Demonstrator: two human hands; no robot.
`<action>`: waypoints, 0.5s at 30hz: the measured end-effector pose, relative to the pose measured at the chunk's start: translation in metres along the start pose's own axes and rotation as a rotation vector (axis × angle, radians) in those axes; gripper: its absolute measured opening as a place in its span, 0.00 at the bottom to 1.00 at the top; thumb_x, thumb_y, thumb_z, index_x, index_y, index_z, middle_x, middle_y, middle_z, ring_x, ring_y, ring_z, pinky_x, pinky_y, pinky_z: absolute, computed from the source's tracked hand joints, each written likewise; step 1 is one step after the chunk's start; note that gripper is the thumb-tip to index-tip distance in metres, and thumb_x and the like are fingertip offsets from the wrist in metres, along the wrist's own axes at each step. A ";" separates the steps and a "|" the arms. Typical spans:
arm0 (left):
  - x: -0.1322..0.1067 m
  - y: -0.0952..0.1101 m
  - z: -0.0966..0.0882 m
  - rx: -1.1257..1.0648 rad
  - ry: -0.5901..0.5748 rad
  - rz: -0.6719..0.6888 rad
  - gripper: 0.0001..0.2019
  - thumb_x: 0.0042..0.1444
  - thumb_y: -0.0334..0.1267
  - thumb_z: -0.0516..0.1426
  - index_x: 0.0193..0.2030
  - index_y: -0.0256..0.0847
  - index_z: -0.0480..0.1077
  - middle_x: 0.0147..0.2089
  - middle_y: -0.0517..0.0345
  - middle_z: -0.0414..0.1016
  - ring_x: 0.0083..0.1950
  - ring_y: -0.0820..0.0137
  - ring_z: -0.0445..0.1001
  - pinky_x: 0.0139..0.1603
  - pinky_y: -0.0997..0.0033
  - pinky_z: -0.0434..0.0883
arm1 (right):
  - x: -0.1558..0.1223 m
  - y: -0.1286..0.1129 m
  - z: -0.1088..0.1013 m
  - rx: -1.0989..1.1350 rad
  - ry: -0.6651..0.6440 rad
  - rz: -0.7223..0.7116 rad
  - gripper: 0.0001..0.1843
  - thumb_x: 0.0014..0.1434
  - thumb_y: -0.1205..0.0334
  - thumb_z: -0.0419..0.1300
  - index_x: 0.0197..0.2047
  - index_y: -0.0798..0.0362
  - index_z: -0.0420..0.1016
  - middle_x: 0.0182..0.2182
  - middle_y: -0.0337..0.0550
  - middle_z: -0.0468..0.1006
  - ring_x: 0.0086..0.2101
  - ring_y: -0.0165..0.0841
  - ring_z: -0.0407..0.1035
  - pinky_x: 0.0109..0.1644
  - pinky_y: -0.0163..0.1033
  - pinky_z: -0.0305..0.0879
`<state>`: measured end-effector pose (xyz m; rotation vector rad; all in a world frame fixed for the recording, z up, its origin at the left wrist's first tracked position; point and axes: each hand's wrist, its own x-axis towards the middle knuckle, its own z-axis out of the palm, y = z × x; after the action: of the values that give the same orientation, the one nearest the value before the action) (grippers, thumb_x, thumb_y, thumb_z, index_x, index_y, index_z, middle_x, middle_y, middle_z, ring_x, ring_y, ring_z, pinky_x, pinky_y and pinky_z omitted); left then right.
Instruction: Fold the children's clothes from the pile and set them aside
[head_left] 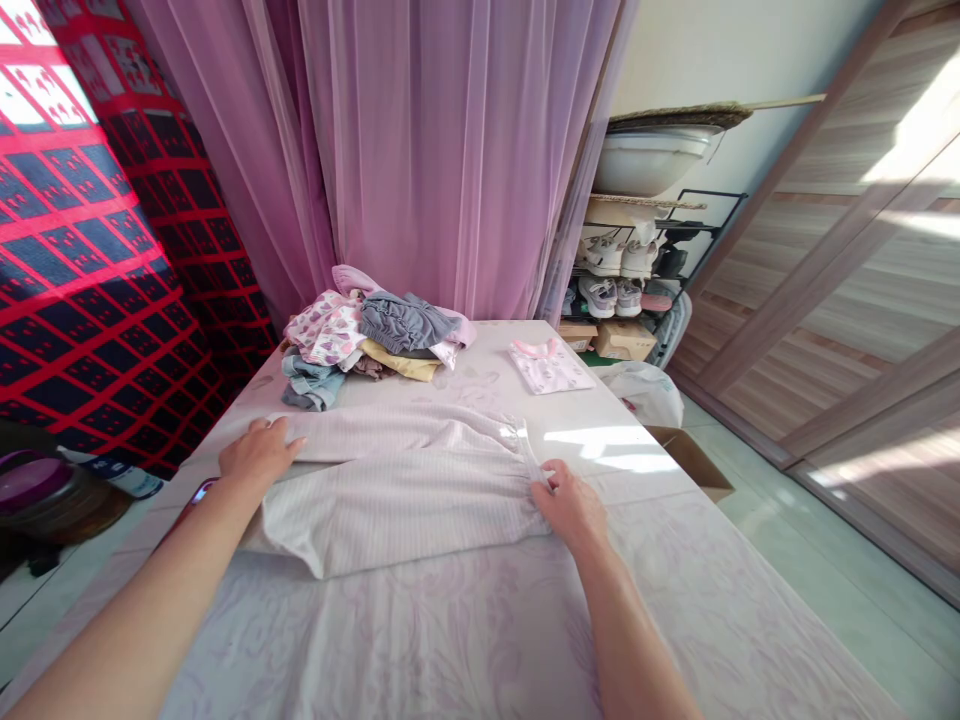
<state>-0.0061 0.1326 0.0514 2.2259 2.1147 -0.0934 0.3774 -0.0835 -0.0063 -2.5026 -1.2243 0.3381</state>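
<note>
Trousers (pixel 405 500) lie flat, nearer the sheet's (pixel 450 640) left edge.

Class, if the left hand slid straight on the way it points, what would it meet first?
Beyond the pale trousers that the left hand touches, it would probably meet the blue garment in the clothes pile, though depth is unclear.

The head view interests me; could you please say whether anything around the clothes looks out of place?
What looks like a phone lies near the pale trousers, partly hidden by the left forearm, odd among clothing. I see no spill or damage.
</note>
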 end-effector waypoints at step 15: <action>0.033 0.001 -0.014 -0.098 -0.130 0.111 0.22 0.61 0.57 0.48 0.39 0.41 0.72 0.38 0.57 0.76 0.49 0.57 0.71 0.49 0.60 0.65 | -0.001 -0.008 -0.001 -0.028 0.001 0.019 0.26 0.58 0.62 0.53 0.61 0.47 0.67 0.39 0.42 0.79 0.39 0.37 0.73 0.38 0.37 0.59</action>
<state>-0.0031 0.1665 0.0621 2.2111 1.8849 -0.1218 0.3719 -0.0798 -0.0019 -2.5396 -1.2139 0.3262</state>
